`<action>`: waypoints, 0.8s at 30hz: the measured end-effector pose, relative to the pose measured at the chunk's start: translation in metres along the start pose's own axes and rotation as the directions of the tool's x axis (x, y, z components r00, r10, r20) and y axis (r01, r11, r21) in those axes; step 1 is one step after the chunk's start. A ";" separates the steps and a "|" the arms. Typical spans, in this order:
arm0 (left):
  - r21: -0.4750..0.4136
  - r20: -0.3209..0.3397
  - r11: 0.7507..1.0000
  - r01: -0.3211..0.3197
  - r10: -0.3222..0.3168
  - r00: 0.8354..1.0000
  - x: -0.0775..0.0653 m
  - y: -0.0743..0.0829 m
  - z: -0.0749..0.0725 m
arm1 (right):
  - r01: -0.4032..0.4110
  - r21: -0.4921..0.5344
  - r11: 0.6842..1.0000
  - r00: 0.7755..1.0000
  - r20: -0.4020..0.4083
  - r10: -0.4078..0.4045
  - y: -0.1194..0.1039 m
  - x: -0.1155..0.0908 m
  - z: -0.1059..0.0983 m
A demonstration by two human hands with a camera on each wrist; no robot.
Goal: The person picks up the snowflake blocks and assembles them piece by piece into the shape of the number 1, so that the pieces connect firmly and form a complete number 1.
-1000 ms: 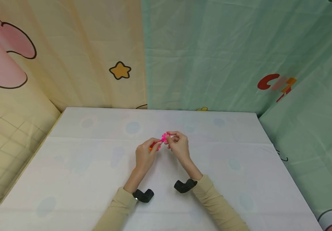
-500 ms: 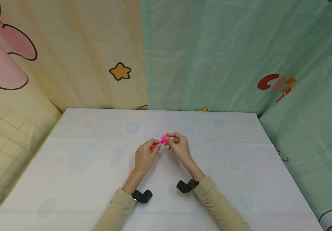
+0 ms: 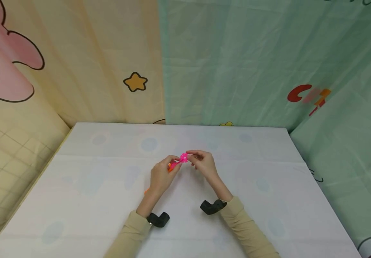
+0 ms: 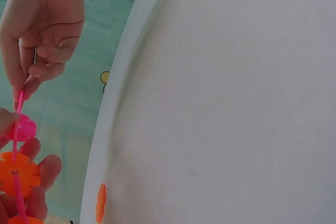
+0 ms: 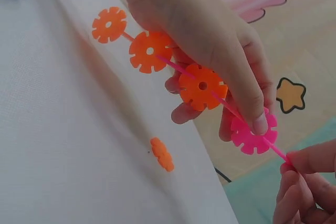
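My left hand (image 3: 161, 175) holds a chain of notched plastic snowflake discs. In the right wrist view, orange discs (image 5: 202, 86) run back under the palm, with thin pink pieces, like discs seen edge-on, joining some of them. The left thumb presses a pink disc (image 5: 253, 136) near the chain's front end. My right hand (image 3: 204, 165) pinches the thin pink piece (image 5: 276, 150) at that end between thumb and fingertips. From the left wrist view, the same pink piece (image 4: 21, 98) reaches into the right fingertips. A separate orange disc (image 5: 161, 154) shows against the white tabletop.
A white cloth-covered table (image 3: 85, 200) lies below both hands. Cream and green printed curtains (image 3: 243, 64) stand behind it and at the sides. Each wrist carries a black camera mount (image 3: 213, 207).
My right hand has shifted slightly right, and the pink disc between the hands now shows more of its face. A bit of orange has come into sight beside my left wrist.
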State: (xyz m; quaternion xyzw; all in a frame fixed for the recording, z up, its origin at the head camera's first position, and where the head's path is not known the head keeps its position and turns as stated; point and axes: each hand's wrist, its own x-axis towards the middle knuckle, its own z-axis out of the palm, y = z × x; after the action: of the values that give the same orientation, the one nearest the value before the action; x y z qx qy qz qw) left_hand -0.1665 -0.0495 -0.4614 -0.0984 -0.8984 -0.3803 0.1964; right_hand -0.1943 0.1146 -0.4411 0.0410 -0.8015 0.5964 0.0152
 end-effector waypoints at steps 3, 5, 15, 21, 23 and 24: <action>0.016 0.016 1.000 0.003 -0.004 1.000 0.000 0.000 0.000 | -0.033 0.011 0.999 0.999 -0.007 0.033 0.003 0.001 -0.001; 0.029 0.024 1.000 0.005 -0.005 1.000 0.000 0.000 -0.001 | -0.050 0.016 0.999 0.999 -0.011 0.050 0.004 0.001 0.000; 0.052 -0.007 0.999 0.015 -0.015 1.000 -0.001 -0.004 -0.003 | -0.037 0.031 0.999 0.999 0.005 0.037 0.000 -0.001 0.006; 0.041 -0.036 0.998 0.052 -0.051 0.998 0.001 -0.009 -0.009 | -0.053 0.027 0.998 0.999 0.009 0.052 0.001 0.001 0.007; 0.036 -0.038 0.997 0.066 -0.065 0.997 0.001 -0.011 -0.012 | -0.060 0.027 0.998 0.998 0.015 0.059 0.001 0.001 0.007; 0.034 -0.040 0.997 0.071 -0.070 0.997 0.002 -0.012 -0.013 | -0.059 0.026 0.998 0.998 0.018 0.059 0.002 0.002 0.007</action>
State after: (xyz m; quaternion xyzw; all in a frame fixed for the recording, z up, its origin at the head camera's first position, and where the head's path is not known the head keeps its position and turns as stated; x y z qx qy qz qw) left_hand -0.1681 -0.0671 -0.4601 -0.0557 -0.9039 -0.3730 0.2018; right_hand -0.1963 0.1083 -0.4451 0.0226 -0.7944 0.6069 -0.0100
